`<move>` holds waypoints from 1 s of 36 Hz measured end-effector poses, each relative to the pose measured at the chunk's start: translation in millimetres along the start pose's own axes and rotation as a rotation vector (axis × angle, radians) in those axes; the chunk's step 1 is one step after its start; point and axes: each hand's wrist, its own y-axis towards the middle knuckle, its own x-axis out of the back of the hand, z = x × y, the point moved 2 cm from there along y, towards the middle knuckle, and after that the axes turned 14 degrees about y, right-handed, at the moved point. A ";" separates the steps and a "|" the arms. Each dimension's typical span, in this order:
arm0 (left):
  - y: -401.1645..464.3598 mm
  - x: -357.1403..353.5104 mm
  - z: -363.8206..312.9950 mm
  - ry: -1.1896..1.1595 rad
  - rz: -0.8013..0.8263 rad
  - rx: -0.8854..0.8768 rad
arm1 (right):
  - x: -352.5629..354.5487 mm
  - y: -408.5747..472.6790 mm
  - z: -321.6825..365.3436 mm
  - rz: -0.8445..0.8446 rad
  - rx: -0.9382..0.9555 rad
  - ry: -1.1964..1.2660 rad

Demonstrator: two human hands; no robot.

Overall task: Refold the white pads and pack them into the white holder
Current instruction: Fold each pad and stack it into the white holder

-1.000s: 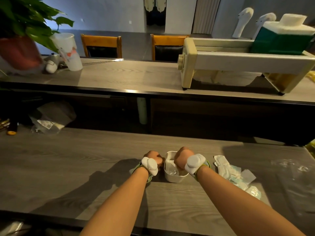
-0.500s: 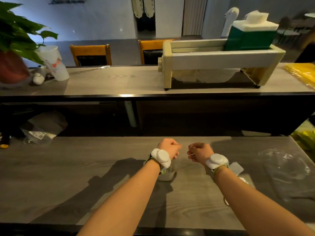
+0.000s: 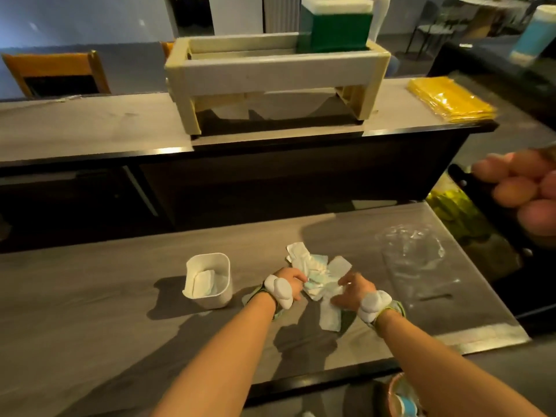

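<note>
On table, unlabelled white pads [image 3: 316,270], white holder [image 3: 208,281]

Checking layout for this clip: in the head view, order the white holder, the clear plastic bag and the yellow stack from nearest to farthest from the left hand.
1. White holder, just left of the left hand.
2. Clear plastic bag, right side of the near table.
3. Yellow stack, far right on the back counter.

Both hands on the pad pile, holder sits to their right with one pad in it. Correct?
Not quite. In the head view the white holder stands left of the hands, not right. The left hand and right hand are on the pad pile, and a pad lies inside the holder.
</note>
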 end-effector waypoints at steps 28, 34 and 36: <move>-15.4 -35.4 -3.6 -0.084 0.013 0.029 | 6.2 -1.9 -13.1 -0.046 0.206 0.358; -16.0 -29.0 -7.9 -0.084 -0.140 -0.209 | 12.8 -16.4 6.6 0.097 0.046 0.977; -20.1 -28.6 -11.0 -0.028 -0.100 -0.283 | 10.9 -21.4 13.6 0.223 -0.016 1.159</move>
